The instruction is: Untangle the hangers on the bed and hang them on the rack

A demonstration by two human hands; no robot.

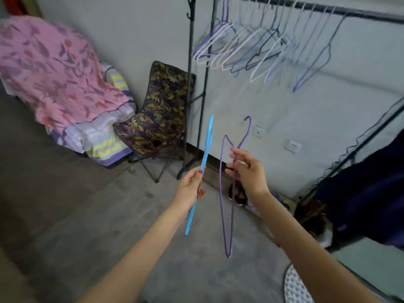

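So the left hand [192,184] has its fingers curled round a blue hanger [202,169], edge-on, gripped mid-length. Just right of it, the right hand [247,171] pinches a purple hanger [227,193] below the neck, hook up. Both look like light, thin, springy wire, probably a bit slippery, so I'd hold near the neck. The rack [328,7], far right, already carries plenty.

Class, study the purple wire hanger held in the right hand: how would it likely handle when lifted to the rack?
The purple hanger looks thin, so probably light and slightly springy. The right hand pinches it near the neck, so it may swing. Its open hook could snag hangers on the rack.
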